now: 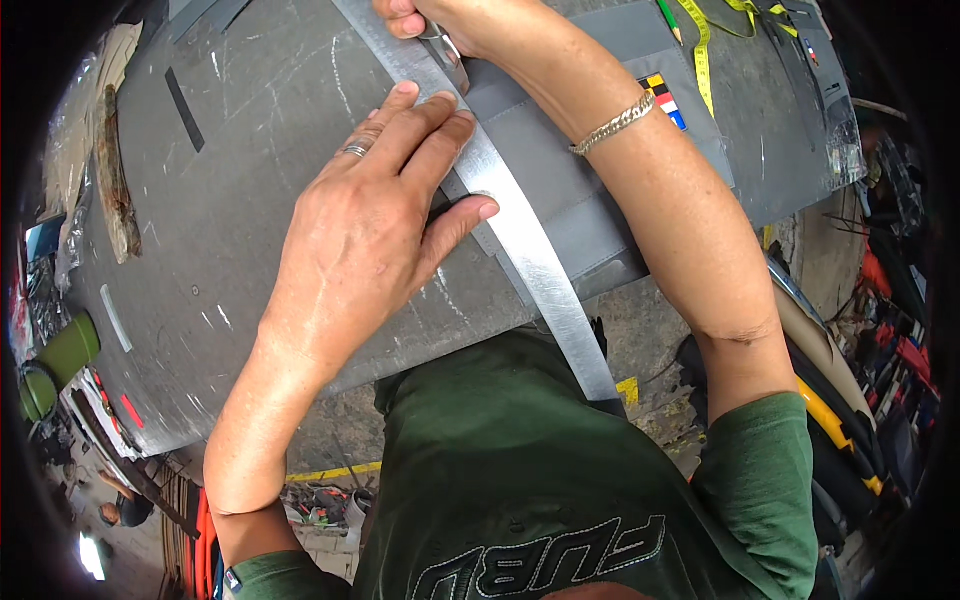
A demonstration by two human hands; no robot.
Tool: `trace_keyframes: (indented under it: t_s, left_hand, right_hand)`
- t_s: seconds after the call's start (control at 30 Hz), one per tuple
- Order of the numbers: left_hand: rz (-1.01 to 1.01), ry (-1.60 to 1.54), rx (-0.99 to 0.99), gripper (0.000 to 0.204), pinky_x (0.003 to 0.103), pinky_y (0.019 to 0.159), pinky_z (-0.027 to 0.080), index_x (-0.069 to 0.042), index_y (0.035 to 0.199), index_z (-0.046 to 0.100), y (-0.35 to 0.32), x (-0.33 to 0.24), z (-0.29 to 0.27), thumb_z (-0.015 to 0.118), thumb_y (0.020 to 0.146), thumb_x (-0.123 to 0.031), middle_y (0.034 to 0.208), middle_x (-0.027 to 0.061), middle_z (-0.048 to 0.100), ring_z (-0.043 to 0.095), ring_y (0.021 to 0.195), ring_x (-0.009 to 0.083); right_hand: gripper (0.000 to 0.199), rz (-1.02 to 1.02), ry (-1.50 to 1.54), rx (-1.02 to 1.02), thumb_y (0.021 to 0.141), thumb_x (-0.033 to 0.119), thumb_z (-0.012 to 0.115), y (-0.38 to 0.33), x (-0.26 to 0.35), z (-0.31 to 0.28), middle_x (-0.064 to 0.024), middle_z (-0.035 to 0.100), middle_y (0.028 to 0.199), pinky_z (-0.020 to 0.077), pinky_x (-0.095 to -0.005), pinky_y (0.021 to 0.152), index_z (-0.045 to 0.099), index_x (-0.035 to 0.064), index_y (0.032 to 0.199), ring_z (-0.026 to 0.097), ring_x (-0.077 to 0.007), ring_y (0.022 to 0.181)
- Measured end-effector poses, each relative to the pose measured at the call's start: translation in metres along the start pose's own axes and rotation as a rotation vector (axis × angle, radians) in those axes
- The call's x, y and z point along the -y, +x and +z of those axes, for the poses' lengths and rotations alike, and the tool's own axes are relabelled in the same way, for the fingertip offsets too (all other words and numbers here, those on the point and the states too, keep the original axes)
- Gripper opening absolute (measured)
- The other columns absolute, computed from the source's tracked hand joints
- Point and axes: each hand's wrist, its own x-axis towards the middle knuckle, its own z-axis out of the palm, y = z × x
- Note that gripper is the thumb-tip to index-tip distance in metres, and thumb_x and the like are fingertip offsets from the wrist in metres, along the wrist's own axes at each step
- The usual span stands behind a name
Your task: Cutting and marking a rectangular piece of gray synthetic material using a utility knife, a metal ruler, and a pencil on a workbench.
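A long metal ruler (pixel 535 255) runs slantwise from the table's far side past its front edge, over grey fabric (pixel 570 140). My left hand (pixel 365 215) lies on the ruler with fingers stretched out and thumb spread, pressing it down. At the upper edge of the view, my right hand (pixel 445 22) is closed round a silver metal tool (pixel 448 60) beside the ruler. Most of that tool is hidden, so its kind does not show. The fabric has stitched seams and a small multicoloured patch (pixel 660 98), partly behind my right forearm.
The grey table (pixel 250 240) bears a dark strip (pixel 184 110), a rough wooden stick (pixel 116 180), a green pencil (pixel 668 18) and a yellow tape measure (pixel 702 62). A green roll (pixel 68 362) lies at the left edge. Material rolls (pixel 822 405) stand at right; another person (pixel 125 508) is far left.
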Motion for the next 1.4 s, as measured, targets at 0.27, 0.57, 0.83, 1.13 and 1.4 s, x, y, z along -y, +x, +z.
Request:
trace_keyframes:
  t_s: [0.27,0.57,0.83,1.13,1.4]
  left_hand:
    - [0.004,0.004,0.003,0.052,0.044,0.098,0.056,-0.006,0.130,0.066,0.002,-0.002,0.000,0.078,0.090,-0.036,0.139,0.0107,0.063,0.055,0.138,0.0312]
    - [0.003,0.016,-0.011,0.053,0.045,0.098,0.056,-0.006,0.130,0.066,-0.001,0.000,0.001,0.078,0.089,-0.038,0.140,0.0105,0.063,0.055,0.138,0.0307]
    - [-0.005,-0.010,-0.010,0.054,0.044,0.097,0.055,-0.006,0.130,0.066,-0.002,0.002,0.002,0.078,0.089,-0.038,0.141,0.0101,0.062,0.054,0.140,0.0306]
    - [0.005,-0.024,-0.018,0.052,0.044,0.098,0.055,-0.005,0.130,0.066,0.000,0.000,0.002,0.077,0.090,-0.037,0.141,0.0112,0.062,0.055,0.138,0.0304]
    - [0.025,0.006,-0.049,0.052,0.045,0.101,0.054,-0.005,0.129,0.066,-0.004,0.004,0.004,0.076,0.091,-0.038,0.139,0.0116,0.063,0.057,0.136,0.0329]
  right_hand:
    - [0.051,0.016,-0.018,-0.025,0.109,0.052,0.037,-0.002,0.003,-0.003,0.0007,0.046,0.064,0.0357,-0.0299,0.037,0.057,0.0050,0.103,0.042,-0.0118,0.042]
    - [0.051,-0.023,-0.019,0.018,0.108,0.051,0.036,-0.005,0.002,-0.001,0.0014,0.045,0.062,0.0347,-0.0302,0.036,0.056,0.0049,0.101,0.040,-0.0120,0.040]
    - [0.060,-0.090,-0.361,-0.087,0.108,0.049,0.033,-0.015,0.012,0.007,-0.0090,0.054,0.060,0.0430,-0.0378,0.045,0.060,0.0020,0.084,0.052,-0.0211,0.044]
    - [0.064,-0.788,-0.627,-0.209,0.108,0.045,0.031,0.003,-0.011,-0.004,-0.0176,0.061,0.064,0.0481,-0.0426,0.059,0.066,-0.0046,0.089,0.061,-0.0291,0.054]
    - [0.057,-0.166,-0.246,-0.071,0.109,0.047,0.036,-0.012,0.014,0.020,-0.0058,0.053,0.059,0.0395,-0.0337,0.038,0.063,-0.0011,0.094,0.047,-0.0173,0.039]
